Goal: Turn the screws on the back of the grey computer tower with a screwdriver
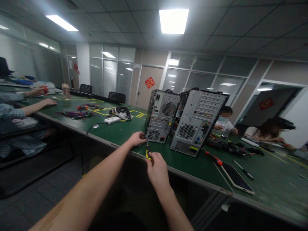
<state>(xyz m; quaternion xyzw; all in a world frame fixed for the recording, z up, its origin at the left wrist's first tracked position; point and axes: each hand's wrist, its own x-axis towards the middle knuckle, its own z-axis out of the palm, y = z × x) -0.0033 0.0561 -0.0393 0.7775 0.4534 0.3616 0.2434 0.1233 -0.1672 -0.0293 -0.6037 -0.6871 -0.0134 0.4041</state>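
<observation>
My right hand is wrapped round the handle of a yellow and black screwdriver, whose shaft points up toward the bottom left corner of the smaller computer case. At that same corner is my left hand, its fingers closed by the screwdriver's tip; what they pinch, if anything, is too small to see. The case stands upright with its rear side facing me, showing a fan grille and ports. Close on its right rises a larger computer case, also rear side toward me.
A phone, a red-handled tool and a metal tool lie at right, before dark cables. To the left are bundled wires, a white power strip and a headset-like device. Other people sit at both sides.
</observation>
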